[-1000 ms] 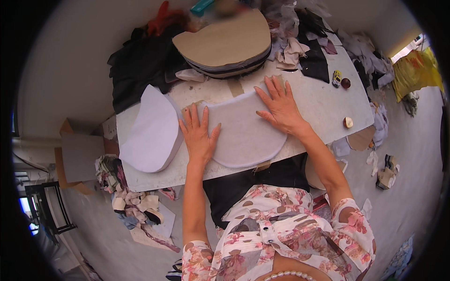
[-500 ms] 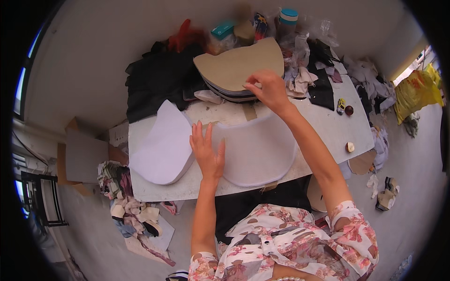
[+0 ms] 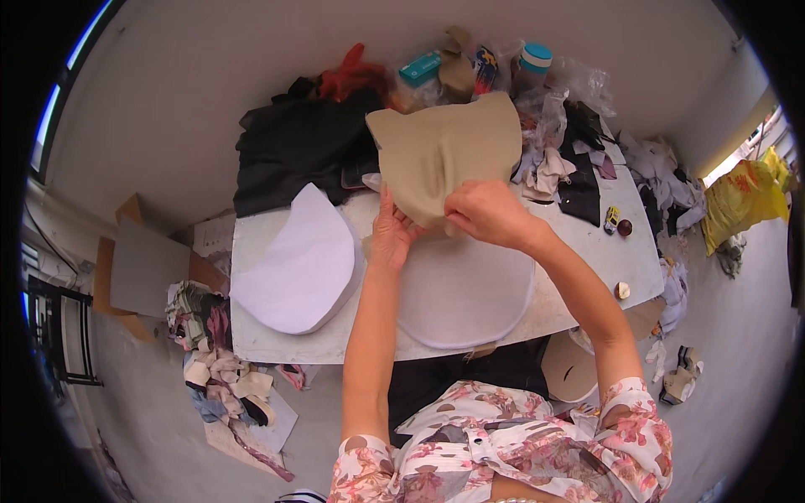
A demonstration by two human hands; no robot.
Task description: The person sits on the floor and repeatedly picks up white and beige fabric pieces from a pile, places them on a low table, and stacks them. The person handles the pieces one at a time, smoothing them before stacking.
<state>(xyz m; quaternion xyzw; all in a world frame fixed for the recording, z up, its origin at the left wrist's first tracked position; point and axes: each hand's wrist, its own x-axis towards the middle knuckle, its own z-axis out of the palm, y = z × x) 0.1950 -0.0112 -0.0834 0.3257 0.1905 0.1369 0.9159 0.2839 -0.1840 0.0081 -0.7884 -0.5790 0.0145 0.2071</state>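
A tan sheet with a curved outline (image 3: 470, 134) is bunched into folds down its middle. My right hand (image 3: 490, 214) is closed on its near edge. At the sheet's lower left edge is my left hand (image 3: 394, 233), palm turned up and thumb apart from the fingers; it touches the sheet without a visible grip. Below both hands a flat whitish curved panel (image 3: 465, 293) lies on the table, its far part covered by the sheet and hands. To the left rests a thick white padded piece (image 3: 298, 264) with a pointed far tip.
Black fabric (image 3: 293, 151) is heaped at the table's (image 3: 579, 277) far left. Behind stand a red cloth (image 3: 352, 74), a teal box (image 3: 419, 69) and a blue-lidded jar (image 3: 535, 63). A toy car (image 3: 611, 220) lies right; scraps (image 3: 231, 381) and an open carton (image 3: 151, 264) are left.
My right hand has closed on the tan sheet and drawn its near edge toward me, creasing it. My left hand has moved up from the whitish panel to the sheet's edge.
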